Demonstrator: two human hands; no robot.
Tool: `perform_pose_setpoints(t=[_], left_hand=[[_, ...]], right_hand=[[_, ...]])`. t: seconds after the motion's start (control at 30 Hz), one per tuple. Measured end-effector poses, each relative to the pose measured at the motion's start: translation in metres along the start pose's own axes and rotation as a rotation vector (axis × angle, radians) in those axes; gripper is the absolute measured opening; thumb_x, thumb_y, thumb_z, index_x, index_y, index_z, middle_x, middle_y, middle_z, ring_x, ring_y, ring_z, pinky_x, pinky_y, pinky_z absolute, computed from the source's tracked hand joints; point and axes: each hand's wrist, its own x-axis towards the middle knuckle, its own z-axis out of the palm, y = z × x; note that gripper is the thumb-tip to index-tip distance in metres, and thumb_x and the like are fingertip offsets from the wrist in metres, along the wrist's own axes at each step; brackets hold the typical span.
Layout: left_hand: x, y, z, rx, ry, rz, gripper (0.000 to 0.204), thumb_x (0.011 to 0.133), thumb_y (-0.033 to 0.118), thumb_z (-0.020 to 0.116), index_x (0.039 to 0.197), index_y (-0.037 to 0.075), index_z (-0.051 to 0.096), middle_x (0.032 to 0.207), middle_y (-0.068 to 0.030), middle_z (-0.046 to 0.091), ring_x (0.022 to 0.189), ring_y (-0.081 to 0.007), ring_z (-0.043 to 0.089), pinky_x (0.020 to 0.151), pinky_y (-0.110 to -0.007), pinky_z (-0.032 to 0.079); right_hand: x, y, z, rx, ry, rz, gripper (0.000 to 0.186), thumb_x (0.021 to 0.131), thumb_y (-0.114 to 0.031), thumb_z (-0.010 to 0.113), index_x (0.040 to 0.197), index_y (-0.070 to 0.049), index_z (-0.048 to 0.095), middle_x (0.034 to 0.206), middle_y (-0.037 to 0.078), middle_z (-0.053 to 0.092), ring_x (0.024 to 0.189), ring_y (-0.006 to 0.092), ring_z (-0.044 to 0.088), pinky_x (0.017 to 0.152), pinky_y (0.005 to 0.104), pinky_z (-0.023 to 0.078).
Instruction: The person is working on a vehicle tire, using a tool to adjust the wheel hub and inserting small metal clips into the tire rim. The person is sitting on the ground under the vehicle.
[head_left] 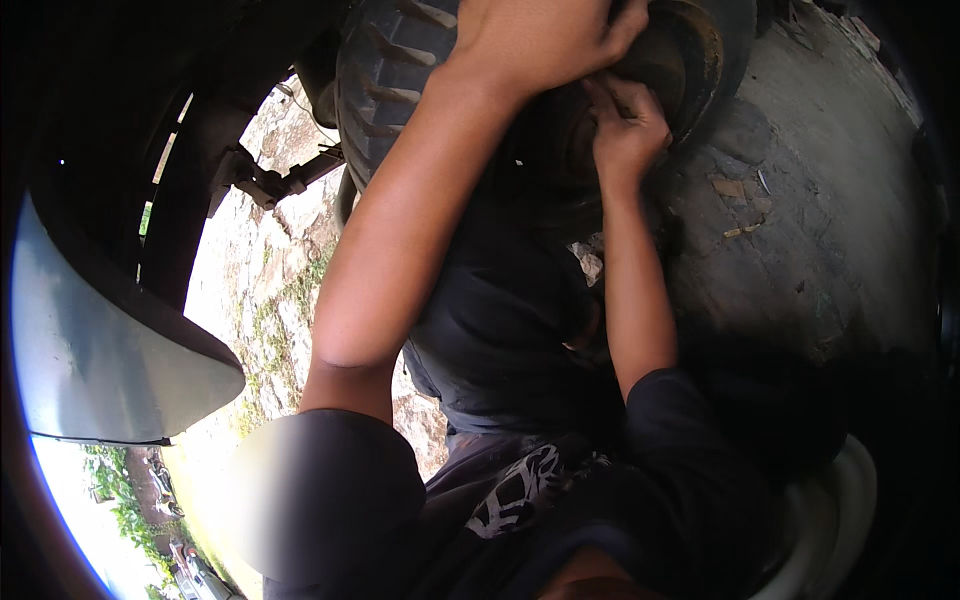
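Landmark: the wheel (560, 70), a knobbly black tyre around a rusty brown hub, at the top of the view; everything below is placed against it.

Left hand (535, 40): laid over the upper face of the wheel, fingers curled down onto the hub's edge. It reads as a bracing grip that steadies the wheel, though what lies under the palm is hidden.

Right hand (625, 125): just below the left, touching the hub near its centre, fingertips bunched as if pinching something small. The thing pinched is too dark and small to make out; I cannot tell whether anything is held.

Hands together: close, nearly touching, both on the hub, one above the other. Likely one holds while the other works a small part.

Hub (690, 50): rust-coloured, recessed inside the tyre, part covered by both hands.

Forearms: both reach up to the wheel from the lower edge, so the person sits low, beneath the wheel.

Mudguard (110, 350): pale grey curved panel, well left of the wheel and lower.

Ground (800, 230): dark, stained concrete right of the wheel, with small scraps of litter.

Stone wall (270, 250): sunlit rough stones left of and below the wheel.
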Motion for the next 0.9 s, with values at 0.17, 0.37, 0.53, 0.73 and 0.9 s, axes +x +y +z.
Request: perform_pose_setpoints(t=[0.17, 0.37, 0.53, 0.73, 0.9], left_hand=[[0.0, 0.001, 0.01, -0.063, 0.034, -0.013, 0.018, 0.092, 0.02, 0.071, 0.099, 0.005, 0.079, 0.111, -0.011, 0.074, 0.117, -0.0317, 0.064, 0.12, -0.05, 0.043], [-0.005, -0.003, 0.005, -0.091, 0.034, -0.019, 0.02, 0.091, 0.02, 0.071, 0.102, 0.005, 0.079, 0.11, -0.0125, 0.072, 0.117, -0.0333, 0.063, 0.123, -0.051, 0.04], [-0.003, -0.001, 0.011, -0.104, -0.011, -0.061, 0.022, 0.091, 0.022, 0.072, 0.103, 0.006, 0.08, 0.117, -0.0146, 0.073, 0.122, -0.0336, 0.063, 0.125, -0.051, 0.039], [-0.009, -0.005, 0.025, 0.128, 0.091, 0.007, 0.019, 0.082, 0.032, 0.076, 0.09, 0.019, 0.086, 0.108, 0.0009, 0.08, 0.118, -0.024, 0.069, 0.124, -0.047, 0.043], [-0.009, -0.005, 0.019, 0.134, 0.048, -0.004, 0.022, 0.083, 0.033, 0.079, 0.097, 0.018, 0.086, 0.112, -0.0007, 0.079, 0.12, -0.0256, 0.068, 0.121, -0.046, 0.045]], right_hand=[[0.012, 0.005, -0.008, 0.077, -0.011, 0.127, 0.016, 0.085, -0.01, 0.091, 0.098, -0.003, 0.083, 0.092, 0.011, 0.081, 0.079, 0.0213, 0.076, 0.071, 0.0349, 0.059], [0.029, 0.006, -0.003, -0.078, -0.075, 0.039, 0.015, 0.089, -0.012, 0.087, 0.1, -0.003, 0.082, 0.095, 0.013, 0.082, 0.084, 0.0253, 0.078, 0.077, 0.0375, 0.059], [0.043, 0.009, -0.014, -0.156, -0.068, -0.06, 0.013, 0.091, -0.01, 0.083, 0.102, -0.004, 0.082, 0.096, 0.013, 0.081, 0.087, 0.0267, 0.078, 0.08, 0.0397, 0.059], [0.038, 0.006, -0.021, -0.148, -0.177, 0.12, 0.017, 0.09, -0.013, 0.086, 0.104, -0.003, 0.082, 0.096, 0.012, 0.082, 0.087, 0.026, 0.078, 0.082, 0.0397, 0.058], [0.05, 0.014, -0.017, -0.242, -0.116, -0.059, 0.021, 0.09, -0.011, 0.085, 0.107, 0.001, 0.08, 0.099, 0.014, 0.082, 0.088, 0.0247, 0.079, 0.081, 0.0395, 0.059]])
